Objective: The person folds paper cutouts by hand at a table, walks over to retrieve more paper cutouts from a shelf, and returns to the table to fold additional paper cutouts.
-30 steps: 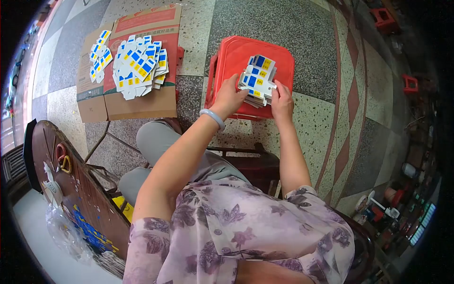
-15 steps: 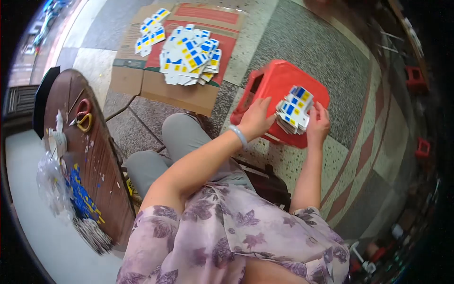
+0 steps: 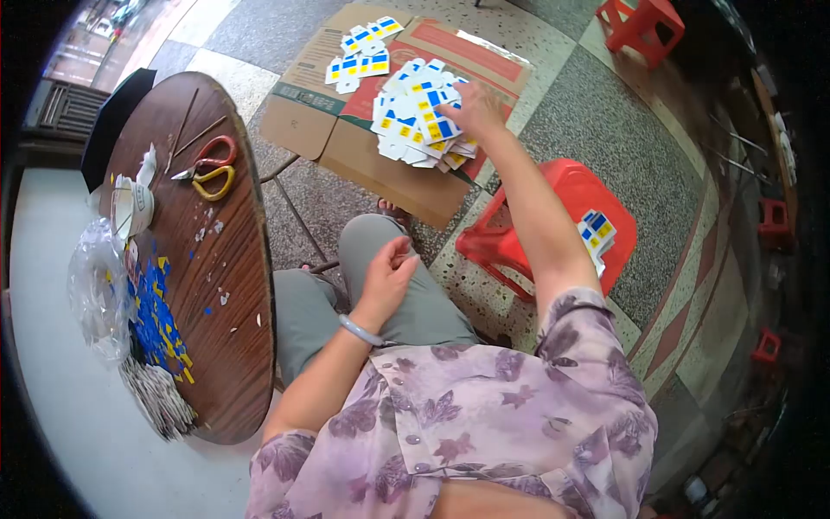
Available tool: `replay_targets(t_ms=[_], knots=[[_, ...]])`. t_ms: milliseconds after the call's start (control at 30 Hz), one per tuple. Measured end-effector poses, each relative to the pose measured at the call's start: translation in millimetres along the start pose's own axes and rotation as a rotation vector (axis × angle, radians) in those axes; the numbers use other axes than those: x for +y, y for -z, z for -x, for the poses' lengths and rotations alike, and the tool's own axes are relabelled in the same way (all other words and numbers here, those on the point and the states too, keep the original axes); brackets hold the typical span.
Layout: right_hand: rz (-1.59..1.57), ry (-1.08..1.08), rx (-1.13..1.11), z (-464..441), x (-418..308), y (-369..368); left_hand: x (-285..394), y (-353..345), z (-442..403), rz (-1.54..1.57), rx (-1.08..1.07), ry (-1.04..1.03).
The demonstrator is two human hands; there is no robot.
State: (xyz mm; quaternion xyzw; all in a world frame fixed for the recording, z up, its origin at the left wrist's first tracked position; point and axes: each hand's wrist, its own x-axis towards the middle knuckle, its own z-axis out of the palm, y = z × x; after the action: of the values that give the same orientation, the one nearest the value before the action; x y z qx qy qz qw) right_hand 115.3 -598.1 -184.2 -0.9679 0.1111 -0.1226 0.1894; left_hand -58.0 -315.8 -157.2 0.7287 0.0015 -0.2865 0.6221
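My right hand [image 3: 477, 112] reaches over the heap of white cards with blue and yellow blocks [image 3: 406, 130] lying on flattened cardboard. Its thumb and fingers close on a card [image 3: 439, 105] at the right of the heap. My left hand [image 3: 387, 281], with a pale bangle at the wrist, hangs above my lap. Its fingers are curled in and nothing shows in them. On the red plastic stool [image 3: 553, 203] lies a smaller stack of such cards [image 3: 596, 232], partly hidden by my right forearm.
A brown oval tabletop [image 3: 229, 303] at left holds scissors [image 3: 212, 169], a white tub [image 3: 132, 208], blue and yellow strips [image 3: 156, 311] and a plastic bag [image 3: 97, 285]. Another red stool [image 3: 644, 30] stands at the back right. More cards [image 3: 359, 65] lie on the cardboard [image 3: 298, 130].
Both hands have left the stack on the stool. My right hand has gone forward and left to the heap; my left hand has drawn back over my lap. The view has shifted.
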Motion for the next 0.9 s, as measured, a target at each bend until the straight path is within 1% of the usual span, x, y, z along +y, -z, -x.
replay_targets(t_ms=[33,67,167,200,267,300,333,433,467,567,633,733,833,867,900], knots=[[0.097,-0.1,-0.04,-13,-9,-5,3,6,5,-0.011,-0.005,-0.001],[0.115,-0.132,-0.156,-24,-9,-10,3,12,9,-0.004,0.008,-0.011],[0.204,-0.167,-0.246,-34,-15,-16,2,26,13,0.021,0.049,-0.022],[0.208,-0.168,-0.208,-32,-16,-18,1,30,14,0.03,0.064,-0.014],[0.098,-0.146,-0.038,-24,-14,-24,-2,35,15,0.049,0.082,0.011],[0.042,-0.139,0.045,-20,-11,-27,-3,36,14,0.058,0.085,0.026],[-0.015,-0.043,0.183,-17,-6,-30,-4,36,14,0.064,0.085,0.04],[-0.664,-0.223,0.054,-20,0,-29,-6,32,12,0.066,0.068,-0.001],[-0.882,-0.185,0.114,-17,-1,-31,-5,31,11,0.057,0.06,-0.014],[-1.281,-0.352,0.076,-1,-15,-12,2,29,7,0.066,0.047,-0.042],[-1.381,-0.387,0.009,13,-15,-1,12,25,7,0.119,0.045,-0.03],[-1.506,-0.381,-0.085,49,-28,32,31,23,7,0.228,-0.004,0.078],[-1.483,-0.301,-0.177,86,-40,64,41,20,3,0.582,-0.055,0.228],[-1.511,-0.194,-0.222,98,-37,69,37,20,-1,0.621,-0.099,0.233],[-1.504,-0.127,-0.256,109,-38,76,37,21,-4,0.753,-0.191,0.253]])
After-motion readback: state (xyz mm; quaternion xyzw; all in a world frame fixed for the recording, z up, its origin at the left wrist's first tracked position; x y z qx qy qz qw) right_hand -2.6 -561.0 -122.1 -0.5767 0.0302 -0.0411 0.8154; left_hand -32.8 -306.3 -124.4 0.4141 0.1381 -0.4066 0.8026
